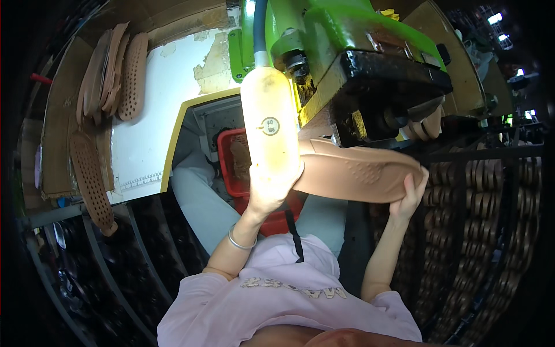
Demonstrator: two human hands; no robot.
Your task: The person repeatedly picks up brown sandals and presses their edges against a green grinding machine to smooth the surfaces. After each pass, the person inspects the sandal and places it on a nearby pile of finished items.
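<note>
Several brown perforated soles [133,75] stand at your far left, leaning in an open cardboard box [63,165], and one more long perforated sole [92,179] slants down across the box's near end, its tip past the bench's edge. Next comes the white bench [139,139], its surface running from the box to the yellow edging [170,150], with a ruler strip [140,180] along the near corner. That edging bends around a recess that opens over your knees, where a red basket [224,182] sits low between your legs.

Right of it, a glowing lamp [269,110] hangs from above, and your left hand [273,191] is at its lower end, beside the left end of the brown sole [347,173]. Glare and the lamp hide those fingers, so you cannot tell how firmly they close, or on what. The sole stretches from there across to your other hand, bumpy face up, just below the black block [393,81] of the green machine [358,29]; whether they touch is unclear. Your right hand [409,194] grips the sole's broad right end, fingers over its rim. Open room lies toward you, between your forearms; to the right, a rack [462,154] of stacked soles [442,222] stands near that elbow.
</note>
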